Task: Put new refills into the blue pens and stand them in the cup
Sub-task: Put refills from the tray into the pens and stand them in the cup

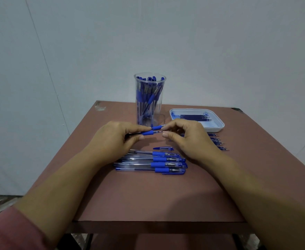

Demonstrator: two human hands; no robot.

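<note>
My left hand [115,136] grips a blue pen barrel [149,132] by its rubber grip, held level above the table. My right hand [186,136] pinches the thin refill [163,131] that sticks out of the barrel's right end; a second blue piece [157,127] lies just behind it between my fingers. A loose blue cap [163,148] lies on the table below my hands. Several capped blue pens [153,162] lie side by side nearer to me. A clear cup [149,100] with several blue pens in it stands behind my hands.
A white tray [218,126] holding refills sits at the back right. More refills [219,141] lie in a row on the brown table [157,195] beside my right hand. A grey wall stands behind the table, and the table's front edge is close to me.
</note>
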